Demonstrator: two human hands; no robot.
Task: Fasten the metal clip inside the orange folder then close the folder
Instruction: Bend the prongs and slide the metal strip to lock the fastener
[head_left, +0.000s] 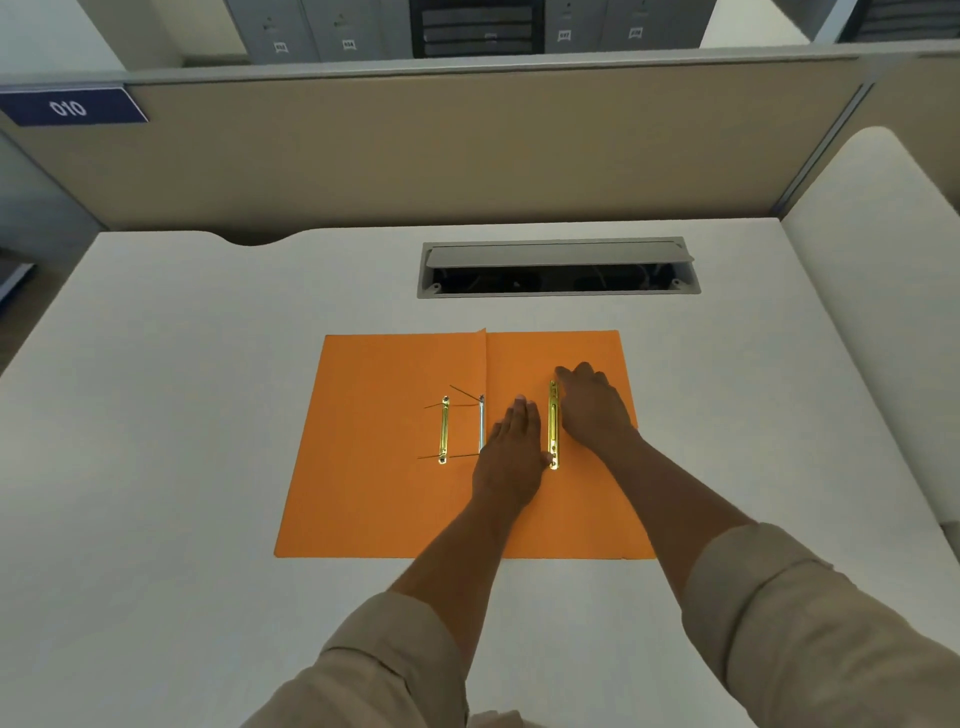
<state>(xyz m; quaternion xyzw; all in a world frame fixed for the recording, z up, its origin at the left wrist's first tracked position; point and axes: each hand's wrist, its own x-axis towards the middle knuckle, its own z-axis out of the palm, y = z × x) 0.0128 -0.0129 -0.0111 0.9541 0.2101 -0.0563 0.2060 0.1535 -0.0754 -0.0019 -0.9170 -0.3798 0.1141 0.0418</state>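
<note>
The white desk (208, 415) has the orange folder (374, 499) lying open flat in the middle. Left hand (511, 452) is spread, palm down near the spine, right hand (592, 410) flat too, fingertips at the top of the brass bar (554, 423), neither pinching anything. My worry: the thin prongs (467, 395) left of the crease stick up, so closing now could bend them

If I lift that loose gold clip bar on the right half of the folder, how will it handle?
The gold clip bar looks thin, flat and metal, so probably stiff and light. Lying flush on the orange folder, it may be hard to pinch and could slide; the right hand is at its edge. It seems unlikely to roll.
</note>
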